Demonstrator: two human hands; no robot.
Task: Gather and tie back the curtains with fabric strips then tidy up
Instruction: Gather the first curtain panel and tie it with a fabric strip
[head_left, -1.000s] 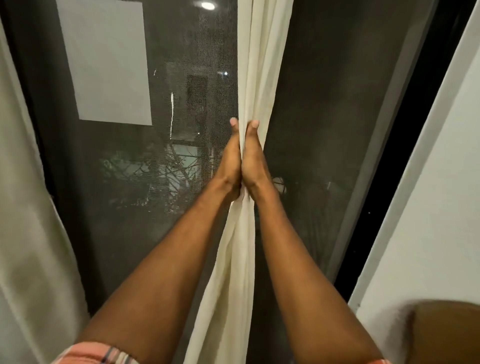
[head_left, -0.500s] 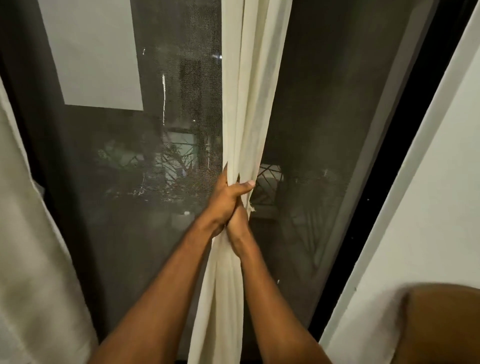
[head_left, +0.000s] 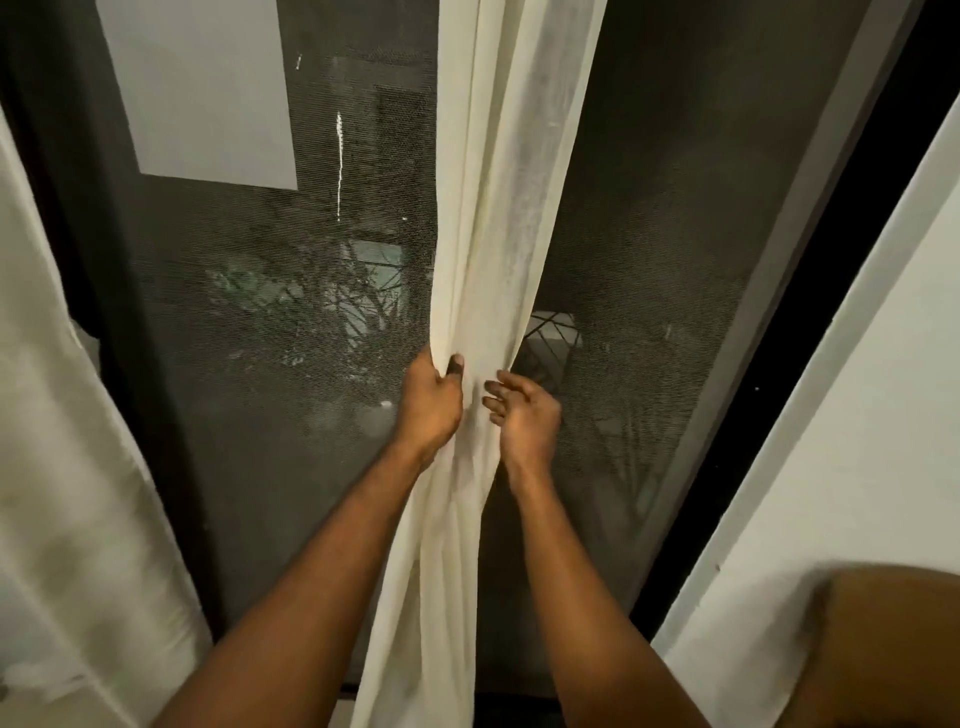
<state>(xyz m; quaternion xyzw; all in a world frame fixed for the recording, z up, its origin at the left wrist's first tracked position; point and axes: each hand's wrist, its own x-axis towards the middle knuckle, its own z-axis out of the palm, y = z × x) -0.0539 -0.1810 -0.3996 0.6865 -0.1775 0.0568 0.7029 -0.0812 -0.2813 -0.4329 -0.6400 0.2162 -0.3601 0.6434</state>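
Observation:
A cream sheer curtain (head_left: 509, 197) hangs gathered into a narrow bunch down the middle of a dark screened window. My left hand (head_left: 428, 402) grips the bunch from its left side, thumb pressed into the folds. My right hand (head_left: 524, 415) sits just right of the bunch with its fingers loosely spread toward the fabric, holding nothing. A second cream curtain (head_left: 57, 441) hangs at the far left. No fabric strip is in view.
The dark mesh window screen (head_left: 311, 312) fills the background, with a pale rectangular reflection (head_left: 202, 88) at upper left. A white wall (head_left: 857, 441) runs along the right. A brown rounded object (head_left: 883, 649) sits at the lower right corner.
Both hands slid down the curtain from higher up. They were clasped together around the bunch; now my right hand has let go and moved to the right while my left keeps its grip.

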